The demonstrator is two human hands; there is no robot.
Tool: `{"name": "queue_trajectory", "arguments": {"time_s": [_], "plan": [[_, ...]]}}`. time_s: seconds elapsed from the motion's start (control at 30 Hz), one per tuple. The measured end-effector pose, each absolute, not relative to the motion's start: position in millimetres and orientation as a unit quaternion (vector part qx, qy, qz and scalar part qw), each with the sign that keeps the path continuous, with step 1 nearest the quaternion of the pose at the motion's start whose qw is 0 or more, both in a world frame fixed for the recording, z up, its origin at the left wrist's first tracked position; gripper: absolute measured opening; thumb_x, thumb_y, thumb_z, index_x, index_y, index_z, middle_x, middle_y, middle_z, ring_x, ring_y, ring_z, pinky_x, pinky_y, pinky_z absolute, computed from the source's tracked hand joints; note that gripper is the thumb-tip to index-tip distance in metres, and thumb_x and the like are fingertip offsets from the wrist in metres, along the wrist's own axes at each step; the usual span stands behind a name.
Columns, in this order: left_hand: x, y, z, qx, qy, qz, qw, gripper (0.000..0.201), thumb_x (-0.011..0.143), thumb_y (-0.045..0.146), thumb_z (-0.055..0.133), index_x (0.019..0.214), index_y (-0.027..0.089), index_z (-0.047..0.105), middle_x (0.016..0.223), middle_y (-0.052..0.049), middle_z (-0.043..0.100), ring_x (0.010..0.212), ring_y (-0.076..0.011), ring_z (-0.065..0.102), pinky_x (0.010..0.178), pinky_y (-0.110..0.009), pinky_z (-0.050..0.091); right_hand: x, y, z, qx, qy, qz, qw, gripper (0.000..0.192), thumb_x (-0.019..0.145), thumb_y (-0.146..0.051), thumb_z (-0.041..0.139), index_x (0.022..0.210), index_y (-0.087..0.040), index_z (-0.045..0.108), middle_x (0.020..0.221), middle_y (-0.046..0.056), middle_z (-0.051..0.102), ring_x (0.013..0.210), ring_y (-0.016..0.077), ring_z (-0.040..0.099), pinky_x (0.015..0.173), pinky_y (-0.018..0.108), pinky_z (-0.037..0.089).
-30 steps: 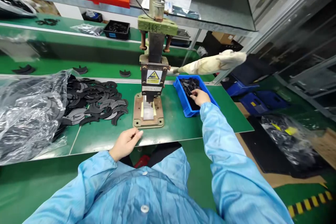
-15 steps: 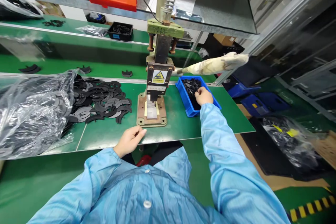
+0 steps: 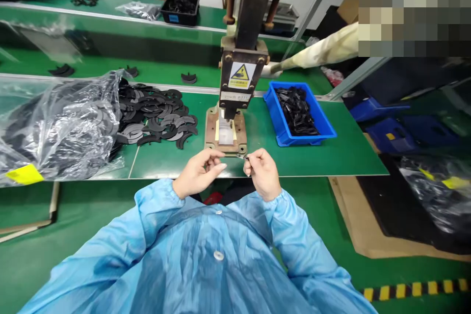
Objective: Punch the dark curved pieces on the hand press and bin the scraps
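My right hand (image 3: 263,172) is closed, its thumb and forefinger pinching a small dark part (image 3: 243,157) with a shiny end that points left. The part is too small to identify further. My left hand (image 3: 200,170) is just to the left of it, thumb and forefinger a little apart, with nothing visible between them. Both hands are at the front edge of the press base (image 3: 212,143). Over that base stands the hand press (image 3: 239,76), with a yellow warning label. Right of the press is a blue bin (image 3: 281,138) with many small black parts (image 3: 300,110).
Flat black curved pieces (image 3: 162,117) are heaped left of the press, beside a clear plastic bag (image 3: 73,132) of more. The press lever (image 3: 316,51), wrapped in pale cloth, sticks out above the bin. Behind, a black tray (image 3: 180,9) stands on the rear bench.
My right hand has left the blue bin and come to the front of the press with a small dark part. My left hand has shifted toward it, and the view has tilted down.
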State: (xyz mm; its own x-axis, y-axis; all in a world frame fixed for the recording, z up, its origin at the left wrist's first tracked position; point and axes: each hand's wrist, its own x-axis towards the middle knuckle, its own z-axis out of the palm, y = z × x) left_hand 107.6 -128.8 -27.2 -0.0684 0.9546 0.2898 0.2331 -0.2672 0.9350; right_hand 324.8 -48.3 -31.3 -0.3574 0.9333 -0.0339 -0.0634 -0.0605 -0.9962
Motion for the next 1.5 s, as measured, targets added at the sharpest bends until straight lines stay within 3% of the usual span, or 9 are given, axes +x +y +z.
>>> {"name": "queue_trajectory", "arguments": {"time_s": [0.1, 0.43, 0.63, 0.8, 0.93, 1.13, 1.27, 1.37, 1.5], "plan": [[111.1, -132.7, -23.9, 0.637, 0.482, 0.517, 0.308, 0.035, 0.099, 0.035, 0.074, 0.131, 0.021, 0.069, 0.101, -0.006, 0.067, 0.071, -0.0114, 0.058, 0.064, -0.026, 0.050, 317.5, -63.1, -37.9, -0.369, -0.530, 0.654, 0.394, 0.040, 0.093, -0.062, 0.069, 0.092, -0.025, 0.054, 0.063, -0.008, 0.057, 0.054, 0.0074, 0.050, 0.054, 0.024, 0.041], [113.3, -140.9, -13.9, 0.640, 0.512, 0.469, 0.329, 0.030, 0.099, 0.044, 0.073, 0.117, 0.021, 0.077, 0.105, -0.011, 0.073, 0.078, -0.0173, 0.064, 0.072, -0.033, 0.056, 315.6, -73.5, -49.1, -0.348, -0.551, 0.672, 0.353, 0.041, 0.094, -0.065, 0.066, 0.094, -0.025, 0.057, 0.063, -0.007, 0.058, 0.054, 0.0082, 0.049, 0.056, 0.025, 0.041], [111.9, -132.6, -15.6, 0.520, 0.474, 0.429, 0.566, 0.038, 0.095, 0.054, 0.075, 0.089, 0.017, 0.067, 0.076, -0.003, 0.068, 0.065, -0.0137, 0.062, 0.062, -0.028, 0.054, 320.0, -71.8, -34.6, -0.317, -0.648, 0.623, 0.304, 0.033, 0.094, -0.057, 0.070, 0.095, -0.025, 0.067, 0.077, -0.001, 0.067, 0.068, 0.0118, 0.060, 0.064, 0.028, 0.049], [104.2, -119.6, -18.5, 0.477, 0.411, 0.409, 0.661, 0.047, 0.083, 0.054, 0.088, 0.102, 0.019, 0.063, 0.081, -0.001, 0.069, 0.065, -0.0127, 0.064, 0.062, -0.028, 0.057, 322.6, -63.5, -19.5, -0.286, -0.717, 0.563, 0.296, 0.029, 0.096, -0.049, 0.069, 0.113, -0.025, 0.071, 0.086, 0.000, 0.071, 0.076, 0.0134, 0.065, 0.074, 0.030, 0.053], [84.7, -86.4, -23.1, 0.516, 0.468, 0.485, 0.529, 0.049, 0.088, 0.055, 0.082, 0.116, 0.017, 0.068, 0.085, -0.004, 0.072, 0.071, -0.0154, 0.070, 0.071, -0.033, 0.061, 336.3, -27.0, 11.9, -0.317, -0.725, 0.486, 0.372, 0.033, 0.097, -0.044, 0.069, 0.125, -0.028, 0.067, 0.098, 0.001, 0.068, 0.089, 0.0141, 0.065, 0.084, 0.032, 0.055], [49.1, -12.4, -41.1, 0.577, 0.576, 0.523, 0.248, 0.027, 0.094, 0.045, 0.073, 0.100, 0.019, 0.069, 0.091, -0.005, 0.075, 0.079, -0.0175, 0.070, 0.081, -0.035, 0.060, 344.3, 31.3, 129.1, -0.192, -0.693, 0.230, 0.656, 0.045, 0.094, -0.051, 0.072, 0.130, -0.026, 0.062, 0.115, 0.005, 0.064, 0.107, 0.0165, 0.067, 0.098, 0.037, 0.060], [43.0, 4.7, -43.1, 0.696, 0.577, 0.408, 0.127, 0.019, 0.100, 0.033, 0.063, 0.103, 0.020, 0.076, 0.103, -0.008, 0.077, 0.097, -0.0213, 0.071, 0.092, -0.036, 0.057, 330.5, 36.8, 199.9, -0.093, -0.755, 0.214, 0.613, 0.051, 0.097, -0.064, 0.063, 0.131, -0.026, 0.062, 0.131, 0.006, 0.064, 0.129, 0.0204, 0.067, 0.114, 0.044, 0.058], [42.7, 5.2, -38.3, 0.744, 0.563, 0.350, 0.082, 0.023, 0.103, 0.030, 0.058, 0.108, 0.021, 0.079, 0.110, -0.009, 0.077, 0.109, -0.0239, 0.071, 0.100, -0.037, 0.055, 323.2, 37.7, 216.7, -0.074, -0.795, 0.229, 0.557, 0.047, 0.095, -0.061, 0.068, 0.121, -0.022, 0.065, 0.112, 0.002, 0.068, 0.102, 0.0142, 0.073, 0.104, 0.042, 0.062], [43.5, 6.0, -33.6, 0.774, 0.540, 0.322, 0.066, 0.025, 0.102, 0.023, 0.057, 0.112, 0.021, 0.080, 0.117, -0.010, 0.078, 0.115, -0.0248, 0.071, 0.105, -0.039, 0.054, 324.8, 30.5, 195.9, -0.078, -0.791, 0.248, 0.554, 0.026, 0.096, -0.046, 0.071, 0.086, -0.023, 0.065, 0.079, -0.002, 0.064, 0.077, 0.0121, 0.067, 0.086, 0.040, 0.062]]}}
